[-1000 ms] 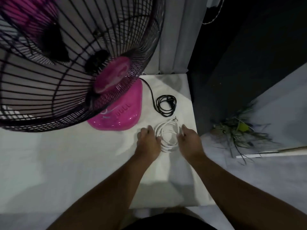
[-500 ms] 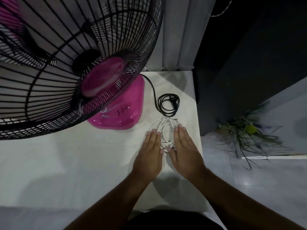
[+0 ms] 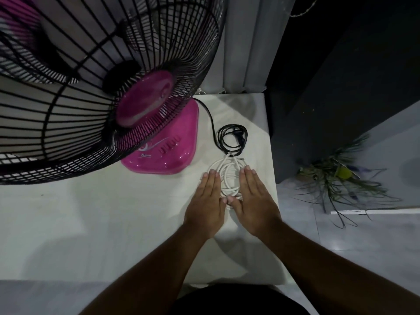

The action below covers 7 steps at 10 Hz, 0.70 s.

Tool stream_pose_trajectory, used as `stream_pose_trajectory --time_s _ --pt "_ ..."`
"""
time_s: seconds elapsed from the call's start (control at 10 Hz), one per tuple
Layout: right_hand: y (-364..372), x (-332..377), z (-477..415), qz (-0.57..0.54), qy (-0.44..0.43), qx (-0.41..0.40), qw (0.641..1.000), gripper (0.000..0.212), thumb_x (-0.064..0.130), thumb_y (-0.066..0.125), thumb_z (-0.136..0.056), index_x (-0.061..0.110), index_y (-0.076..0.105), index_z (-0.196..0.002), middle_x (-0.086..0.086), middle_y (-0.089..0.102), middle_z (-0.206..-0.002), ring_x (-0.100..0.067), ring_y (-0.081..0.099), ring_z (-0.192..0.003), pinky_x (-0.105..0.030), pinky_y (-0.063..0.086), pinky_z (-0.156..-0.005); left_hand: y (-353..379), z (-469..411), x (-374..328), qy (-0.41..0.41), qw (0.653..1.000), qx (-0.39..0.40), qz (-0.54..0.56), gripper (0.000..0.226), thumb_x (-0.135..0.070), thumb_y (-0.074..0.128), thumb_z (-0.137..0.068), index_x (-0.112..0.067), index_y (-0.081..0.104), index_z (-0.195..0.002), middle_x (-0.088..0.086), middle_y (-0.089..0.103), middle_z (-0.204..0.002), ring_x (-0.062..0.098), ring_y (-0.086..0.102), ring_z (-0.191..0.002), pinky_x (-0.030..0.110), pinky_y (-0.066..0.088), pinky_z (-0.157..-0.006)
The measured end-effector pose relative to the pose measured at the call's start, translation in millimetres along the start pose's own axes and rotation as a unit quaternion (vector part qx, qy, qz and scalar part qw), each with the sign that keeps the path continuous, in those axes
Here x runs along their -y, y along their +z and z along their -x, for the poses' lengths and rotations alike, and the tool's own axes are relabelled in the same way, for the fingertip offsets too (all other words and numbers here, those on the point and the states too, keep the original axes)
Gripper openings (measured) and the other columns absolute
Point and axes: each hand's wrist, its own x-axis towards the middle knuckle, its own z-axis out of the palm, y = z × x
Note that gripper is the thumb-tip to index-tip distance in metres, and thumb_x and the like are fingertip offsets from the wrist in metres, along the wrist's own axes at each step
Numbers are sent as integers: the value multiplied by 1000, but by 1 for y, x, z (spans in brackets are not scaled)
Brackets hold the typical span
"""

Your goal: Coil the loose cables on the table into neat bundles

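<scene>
From the head camera, the white table (image 3: 113, 223) holds two cables near its right edge. The white cable (image 3: 230, 178) lies in a flat round coil, and both hands bracket it. The left hand (image 3: 208, 201) rests palm down on the coil's left side and the right hand (image 3: 254, 201) on its right side. The fingers are straight and together and the thumbs nearly meet over the near loops, so neither hand grips anything; they only press or steady the bundle.

Just beyond, touching the far end of the white coil, the black cable (image 3: 233, 140) sits in a smaller coil, with its tail running to the pink fan base (image 3: 172, 151) at left.

Both cables look coiled already, so the task seems nearly finished; what may remain is a last tidy of the white loops. I see no tie on either bundle.
</scene>
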Motion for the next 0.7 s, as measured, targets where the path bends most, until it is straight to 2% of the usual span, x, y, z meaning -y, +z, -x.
stream_pose_trajectory --time_s 0.1,0.2,0.3,0.4,0.5,0.7 --pt "1 -1 13 19 -7 -3 1000 87 65 25 -98 5 16 -159 -13 15 -167 -24 12 -155 -41 21 -124 2 12 -2 5 1000 10 -16 63 -31 28 -106 -3 9 -159 15 7 -169 27 -1 -156 32 -4 -125" --pt "5 1 20 40 4 -2 999 82 60 30 -100 4 16 -159 -14 17 -167 -26 14 -155 -43 24 -123 4 19 -6 4 1000 1 -18 63 -28 33 -106 -1 13 -158 16 10 -168 29 3 -156 34 -3 -124" --pt "5 4 15 44 20 6 999 82 58 29 -100 7 8 -160 -12 8 -169 -25 6 -156 -41 17 -125 4 11 -8 -5 1000 4 -26 64 -28 32 -106 0 10 -159 16 7 -168 30 1 -157 34 -4 -125" --pt "0 4 7 46 29 28 998 81 57 27 -101 11 -3 -160 -9 -2 -170 -23 -2 -156 -37 8 -126 1 1 -4 -16 999 35 -37 65 -30 27 -106 -3 2 -160 14 0 -170 27 -6 -157 35 -1 -127" --pt "-5 6 5 48 39 50 997 81 56 28 -102 13 -8 -160 -7 -8 -169 -21 -6 -156 -36 4 -126 -5 -2 -1 -5 997 62 -47 66 -31 27 -106 -3 2 -160 14 0 -170 27 -5 -157 36 2 -127" --pt "-26 20 6 73 46 46 995 79 53 28 -101 10 0 -160 -10 -1 -170 -23 -2 -156 -40 6 -126 -28 -8 4 19 997 72 -37 61 -32 28 -106 -9 14 -161 7 14 -170 21 9 -157 38 12 -125"
